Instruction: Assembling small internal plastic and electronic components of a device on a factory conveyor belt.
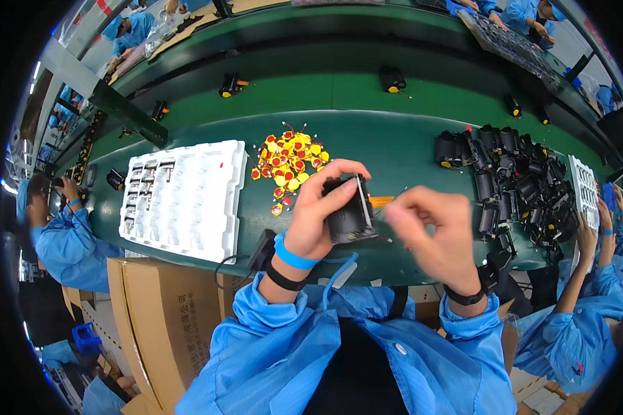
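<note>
The left hand clamps the black housing, its orange strip lying sideways toward the right hand, whose blurred fingers curl just beside it, pinching what, if anything, I cannot tell; beyond lie yellow-and-red discs

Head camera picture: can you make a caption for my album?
Left fingers hold a black part, right fingers beside its orange strip; yellow-and-red pieces and a white tray lie nearby.

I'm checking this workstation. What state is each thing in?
Black plastic housing with orange strip: held in left hand
Right hand: blurred, contact with strip unclear
White plastic tray: partly filled
Small round yellow-and-red parts: loosely piled
Other black plastic housings: heaped at right
</note>
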The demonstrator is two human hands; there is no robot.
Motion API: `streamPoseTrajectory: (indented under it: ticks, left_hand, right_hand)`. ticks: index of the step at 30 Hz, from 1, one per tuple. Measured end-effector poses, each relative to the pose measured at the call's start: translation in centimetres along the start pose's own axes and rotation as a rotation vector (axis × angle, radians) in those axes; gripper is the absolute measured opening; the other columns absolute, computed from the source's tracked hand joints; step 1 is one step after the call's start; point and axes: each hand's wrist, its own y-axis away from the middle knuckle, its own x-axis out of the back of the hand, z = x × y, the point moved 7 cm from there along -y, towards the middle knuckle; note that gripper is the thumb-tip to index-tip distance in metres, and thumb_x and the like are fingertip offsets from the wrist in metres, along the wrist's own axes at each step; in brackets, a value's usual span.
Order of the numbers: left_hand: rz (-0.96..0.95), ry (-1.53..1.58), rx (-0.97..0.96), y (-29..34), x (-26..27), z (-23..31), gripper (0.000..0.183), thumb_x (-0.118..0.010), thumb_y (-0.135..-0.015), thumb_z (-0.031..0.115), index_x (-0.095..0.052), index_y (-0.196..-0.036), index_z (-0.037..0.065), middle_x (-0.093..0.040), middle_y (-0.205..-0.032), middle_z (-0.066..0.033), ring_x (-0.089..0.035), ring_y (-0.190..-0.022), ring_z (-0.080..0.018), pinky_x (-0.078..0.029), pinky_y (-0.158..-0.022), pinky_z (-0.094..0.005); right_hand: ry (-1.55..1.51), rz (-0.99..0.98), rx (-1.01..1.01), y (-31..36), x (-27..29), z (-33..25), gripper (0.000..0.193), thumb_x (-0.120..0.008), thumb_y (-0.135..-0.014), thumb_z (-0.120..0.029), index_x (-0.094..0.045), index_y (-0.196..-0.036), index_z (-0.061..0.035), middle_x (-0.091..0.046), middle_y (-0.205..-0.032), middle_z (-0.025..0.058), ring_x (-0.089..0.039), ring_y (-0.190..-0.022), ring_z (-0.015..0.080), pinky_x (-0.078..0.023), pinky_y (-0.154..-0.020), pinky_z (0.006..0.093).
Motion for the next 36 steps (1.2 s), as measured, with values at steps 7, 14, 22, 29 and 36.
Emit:
streamPoseTrajectory:
  ticks: [7, 14, 22, 29, 36]
  left_hand:
    - [0.097, -0.48, -0.342, 0.4, 1.5, 2.8, 0.032, -0.067, -0.094, 0.006, -0.055, -0.124, 0.004, -0.062, -0.087, 0.0001, -0.056, -0.073, -0.0051, -0.043, -0.068, -0.0202]
    - [0.562, -0.821, -0.625, 10.7, 4.7, 8.9, 0.04, -0.062, -0.091, -0.008, -0.051, -0.129, -0.007, -0.07, -0.094, -0.0116, -0.063, -0.083, -0.0111, -0.05, -0.075, -0.0249]
    - [0.987, -1.129, -0.708, 22.3, 10.6, 15.0, 0.012, -0.068, -0.087, -0.004, -0.067, -0.099, -0.003, -0.064, -0.072, -0.0073, -0.058, -0.06, -0.011, -0.045, -0.058, -0.0245]
    - [1.1, -1.76, -0.236, 19.8, 28.9, 24.0, 0.017, -0.063, -0.089, 0.018, -0.071, -0.096, 0.005, -0.069, -0.076, -0.0208, -0.066, -0.074, -0.0421, -0.054, -0.07, -0.0487]
    - [0.757, -2.161, 0.056, 11.7, 41.5, 19.0, 0.031, -0.064, -0.08, 0.002, -0.073, -0.108, 0.011, -0.067, -0.113, -0.0118, -0.056, -0.12, -0.0331, -0.05, -0.095, -0.0484]
  right_hand:
    - [0.2, -0.263, 0.069, -4.3, -4.0, 1.5, 0.029, -0.071, -0.084, -0.014, -0.057, -0.064, 0.0036, -0.056, -0.052, 0.0142, -0.055, -0.043, 0.026, -0.04, -0.046, 0.0368]
    - [0.511, 0.136, -0.006, -23.3, -3.6, 11.6, 0.027, -0.074, -0.076, -0.02, -0.067, -0.068, 0.0041, -0.065, -0.066, 0.0228, -0.067, -0.061, 0.0339, -0.052, -0.06, 0.0431]
    - [0.641, -0.105, -0.37, -31.5, -5.8, 23.7, 0.043, -0.075, -0.084, -0.035, -0.068, -0.091, 0.0061, -0.073, -0.087, 0.0242, -0.074, -0.079, 0.0368, -0.059, -0.074, 0.0449]
    - [0.834, 0.192, 0.14, -28.0, -3.5, 13.5, 0.039, -0.068, -0.094, -0.034, -0.068, -0.082, 0.003, -0.066, -0.067, 0.0159, -0.07, -0.064, 0.03, -0.053, -0.062, 0.0403]
    - [0.33, -0.215, 0.308, -10.2, -6.6, 1.0, 0.011, -0.069, -0.089, -0.005, -0.065, -0.081, 0.0032, -0.06, -0.064, 0.0086, -0.056, -0.055, 0.0108, -0.043, -0.053, 0.0275]
